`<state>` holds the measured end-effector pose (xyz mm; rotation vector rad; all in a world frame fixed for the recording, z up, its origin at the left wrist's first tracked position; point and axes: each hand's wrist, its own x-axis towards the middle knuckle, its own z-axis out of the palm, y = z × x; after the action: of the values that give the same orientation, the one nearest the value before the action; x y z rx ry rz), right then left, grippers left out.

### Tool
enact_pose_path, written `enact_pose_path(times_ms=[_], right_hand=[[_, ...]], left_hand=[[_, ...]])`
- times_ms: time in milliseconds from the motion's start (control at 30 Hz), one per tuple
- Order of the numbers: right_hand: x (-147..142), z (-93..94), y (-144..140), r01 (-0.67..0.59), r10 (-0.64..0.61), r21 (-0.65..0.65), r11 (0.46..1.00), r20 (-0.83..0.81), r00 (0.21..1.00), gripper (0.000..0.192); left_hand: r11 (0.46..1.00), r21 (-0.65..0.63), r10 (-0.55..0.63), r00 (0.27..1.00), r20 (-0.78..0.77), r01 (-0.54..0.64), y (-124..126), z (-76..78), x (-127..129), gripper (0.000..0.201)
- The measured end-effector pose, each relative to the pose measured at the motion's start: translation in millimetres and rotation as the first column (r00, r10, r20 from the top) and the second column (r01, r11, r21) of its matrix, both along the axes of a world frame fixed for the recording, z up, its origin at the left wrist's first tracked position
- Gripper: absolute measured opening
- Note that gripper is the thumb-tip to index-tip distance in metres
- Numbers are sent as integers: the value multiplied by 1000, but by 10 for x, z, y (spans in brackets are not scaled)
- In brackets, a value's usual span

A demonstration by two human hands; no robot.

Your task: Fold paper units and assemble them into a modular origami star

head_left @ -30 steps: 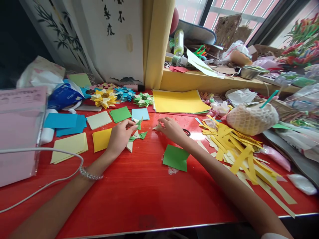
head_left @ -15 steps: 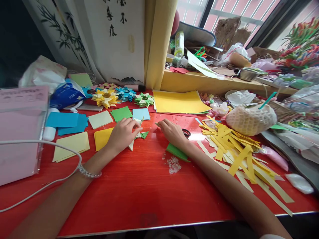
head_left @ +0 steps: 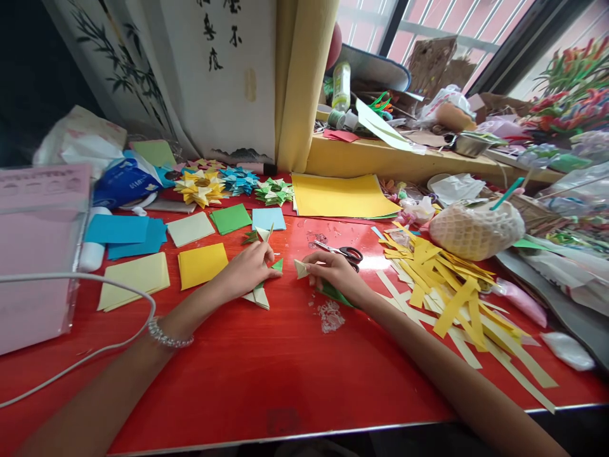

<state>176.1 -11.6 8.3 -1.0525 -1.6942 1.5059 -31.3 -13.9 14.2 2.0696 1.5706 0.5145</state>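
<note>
My left hand (head_left: 248, 269) rests on a half-built folded star of green and cream paper points (head_left: 261, 293) lying on the red table (head_left: 266, 374). Its fingers press the piece down. My right hand (head_left: 333, 270) pinches a small cream folded triangle (head_left: 300, 268) just to the right of the star, a short gap apart. A green paper square (head_left: 339, 294) lies mostly hidden under my right wrist. Scissors with black handles (head_left: 343, 252) lie just behind my right hand.
Stacks of coloured paper squares (head_left: 202, 263) lie at the left, finished paper stars (head_left: 238, 180) behind them. A heap of yellow paper strips (head_left: 450, 279) spreads at the right. A pink box (head_left: 35, 254) with a white cable (head_left: 95, 279) stands far left. A cluttered window ledge (head_left: 404, 158) runs behind.
Both hands have drawn nearer to me with the star and the triangle. My right hand has left the scissors, which now show fully. The green square has slid under my wrist.
</note>
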Motion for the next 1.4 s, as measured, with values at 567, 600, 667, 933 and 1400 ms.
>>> enact_pose_path(times_ms=[567,600,667,933,1400], right_hand=[[14,-126,29,22,-53,-135,991,-236,970,23],[11,-128,26,29,-60,-131,991,-239,969,24],[9,-130,16,39,-70,-122,992,-260,963,24],[11,-134,-5,84,-96,-56,995,-250,964,27],[-22,-131,-55,4,-30,-90,996,-287,957,27]], left_hand=[[905,-419,179,830,528,71,-65,107,32,31],[886,-459,217,812,542,70,-71,112,42,32],[857,-509,274,766,582,80,-79,114,65,34],[893,-448,303,674,673,46,-67,13,105,44],[893,-431,245,665,706,129,-135,8,201,29]])
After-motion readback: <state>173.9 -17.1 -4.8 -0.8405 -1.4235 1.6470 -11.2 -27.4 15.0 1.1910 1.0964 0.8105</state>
